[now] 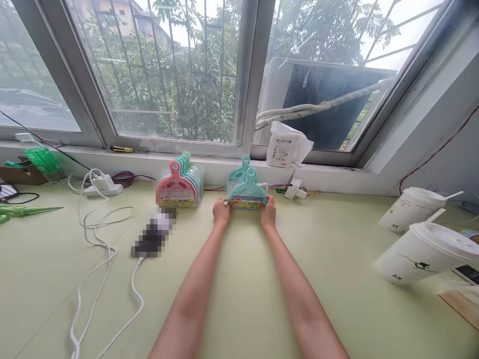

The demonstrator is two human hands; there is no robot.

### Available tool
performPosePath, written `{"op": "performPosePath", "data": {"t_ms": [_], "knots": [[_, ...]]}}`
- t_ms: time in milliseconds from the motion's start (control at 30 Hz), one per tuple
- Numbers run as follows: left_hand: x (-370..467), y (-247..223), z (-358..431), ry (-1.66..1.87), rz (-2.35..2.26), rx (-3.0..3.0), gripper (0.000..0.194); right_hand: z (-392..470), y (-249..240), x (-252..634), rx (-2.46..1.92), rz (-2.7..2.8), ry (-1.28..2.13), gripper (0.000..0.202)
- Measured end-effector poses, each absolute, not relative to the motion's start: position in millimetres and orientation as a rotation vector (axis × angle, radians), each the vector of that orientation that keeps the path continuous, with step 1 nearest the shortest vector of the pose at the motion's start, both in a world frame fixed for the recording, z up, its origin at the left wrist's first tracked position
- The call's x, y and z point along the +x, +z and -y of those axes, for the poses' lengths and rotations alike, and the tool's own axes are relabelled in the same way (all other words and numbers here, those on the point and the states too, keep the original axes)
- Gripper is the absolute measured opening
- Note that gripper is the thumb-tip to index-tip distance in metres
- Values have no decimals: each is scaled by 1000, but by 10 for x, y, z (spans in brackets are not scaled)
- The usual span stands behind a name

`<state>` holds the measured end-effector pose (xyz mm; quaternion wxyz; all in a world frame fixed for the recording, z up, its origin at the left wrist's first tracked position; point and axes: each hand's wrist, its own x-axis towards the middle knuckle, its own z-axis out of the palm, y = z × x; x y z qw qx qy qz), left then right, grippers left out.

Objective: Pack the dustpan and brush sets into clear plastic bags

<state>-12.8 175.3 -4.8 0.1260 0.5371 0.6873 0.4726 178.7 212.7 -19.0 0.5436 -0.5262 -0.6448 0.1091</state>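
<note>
— Head view: left hand (221, 211) and right hand (268, 212) clamped on the two ends of a teal plastic mini dustpan set (247, 194), standing upright on the pale green tabletop (247, 279), far out near the window sill (337, 177). Step?

— Seems to be placing or straightening. Another teal set (237, 174) just behind; a row of pink and teal dustpan sets (180, 185) to the left.

— Next move?

— Probably needs even pressure from both sides, to keep upright.

— And around?

— White charging cables (93, 249), a white power strip (103, 187), two white lidded paper cups (422, 239) lying tilted at right, a white packet (286, 147) on the sill. Beyond the barred window (168, 75), green trees.
</note>
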Motion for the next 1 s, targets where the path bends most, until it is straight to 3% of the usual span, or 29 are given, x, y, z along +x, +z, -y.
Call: {"op": "performPosePath", "data": {"t_ms": [200,433,633,867,1000], "knots": [[-156,-49,-2496,1526,-2096,1484,46,-2857,-234,1462,-1354,1587,-5,49],[-175,-80,-2848,1489,-1971,1342,34,-3158,-303,1338,-1346,1697,-72,60],[-141,-54,-2629,1661,-1912,1346,62,-2925,-214,1351,-1358,1687,-166,70],[3,133,-1664,1772,-1895,1481,41,-2051,-16,1310,-1189,1803,-218,48],[-309,351,-1249,1829,-2175,1204,42,-1398,-19,1318,-1078,2046,-123,36]]}}
